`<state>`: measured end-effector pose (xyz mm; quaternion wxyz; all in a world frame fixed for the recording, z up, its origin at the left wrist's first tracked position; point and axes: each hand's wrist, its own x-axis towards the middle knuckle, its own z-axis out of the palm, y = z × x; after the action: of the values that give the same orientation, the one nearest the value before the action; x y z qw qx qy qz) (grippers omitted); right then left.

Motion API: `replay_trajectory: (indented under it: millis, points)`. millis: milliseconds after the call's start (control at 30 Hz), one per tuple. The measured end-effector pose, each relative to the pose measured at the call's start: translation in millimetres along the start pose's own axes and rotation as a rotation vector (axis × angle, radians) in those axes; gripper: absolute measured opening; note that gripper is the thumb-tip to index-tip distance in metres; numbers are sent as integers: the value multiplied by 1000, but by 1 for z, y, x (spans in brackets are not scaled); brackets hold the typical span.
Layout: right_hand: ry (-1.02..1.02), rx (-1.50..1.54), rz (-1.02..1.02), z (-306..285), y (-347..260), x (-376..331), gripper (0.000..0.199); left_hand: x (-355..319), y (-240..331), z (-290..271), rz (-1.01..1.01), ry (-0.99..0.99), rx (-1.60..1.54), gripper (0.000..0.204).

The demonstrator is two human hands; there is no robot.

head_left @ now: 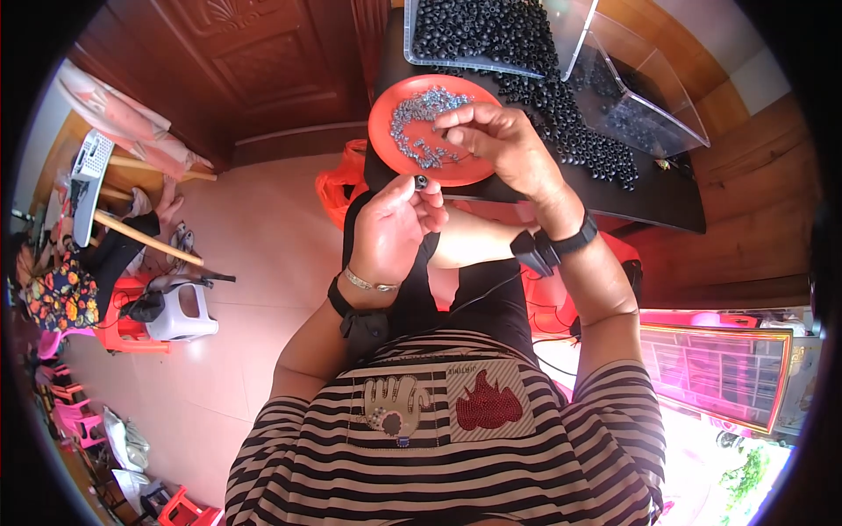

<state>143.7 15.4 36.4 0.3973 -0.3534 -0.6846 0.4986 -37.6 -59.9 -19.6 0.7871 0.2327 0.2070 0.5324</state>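
One black table [645, 200] flanks tiles [263, 237]; left hand [390, 228] pinches a bead [421, 181], right hand [504, 149] seemingly something dark [445, 134].

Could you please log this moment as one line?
left hand: holds black piece | right hand: over red plate, grip unclear | red plate: small silvery pieces | dark table: loose black pieces

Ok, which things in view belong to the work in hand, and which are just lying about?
In the work:
black piece in the left fingers
red plate of small metallic pieces, beneath the right fingers
loose black pieces on the dark table
clear bin of black pieces

Seemingly just lying about:
red plastic bag
pale plastic stool
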Motion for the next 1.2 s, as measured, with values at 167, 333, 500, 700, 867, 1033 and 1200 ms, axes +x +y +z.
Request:
replay_trajectory:
  millis: [167,333,500,700,867,1033,1200]
  points:
    - [-62,308,-35,13,-2,-20,21,3,-1,9,-21,-35,-30,30]
    - [-62,364,-2,12,5,-23,20,7,-3,10,-45,-28,-19,31]
    - [-68,378,-9,11,6,-26,20,7,-3,8,-52,-70,-33,27]
    - [-38,370,-17,16,11,-30,18,8,-3,11,-31,-52,-49,29]
    - [-69,253,-113,17,12,-31,16,8,-3,10,-8,-54,-44,28]
    - [-114,61,2,9,2,-30,14,8,-8,-3,-40,-107,-11,26]
    - [-134,-18,20,9,-2,-31,12,9,-7,-2,-27,-117,17,25]
